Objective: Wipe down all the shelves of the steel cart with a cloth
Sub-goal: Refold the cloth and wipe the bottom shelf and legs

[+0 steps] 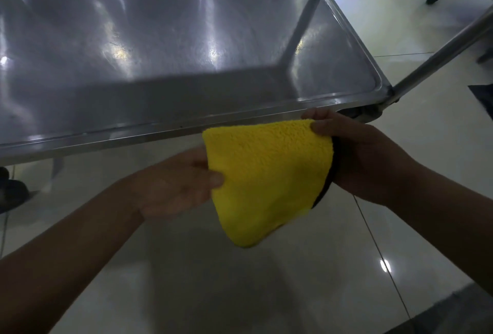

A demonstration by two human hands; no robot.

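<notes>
Here the left hand (181, 181) pinches the left edge of a folded yellow cloth (266, 179), thumb on top and fingers hidden beneath. The cloth hangs in the air between both hands, just in front of the steel cart's shelf (186, 48), above the tiled floor (240, 293). The right hand (357, 152) grips its upper right corner, fingers curled over the edge.

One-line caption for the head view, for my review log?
Both hands, left hand and right hand, hold a folded yellow cloth in front of the steel cart shelf.
</notes>
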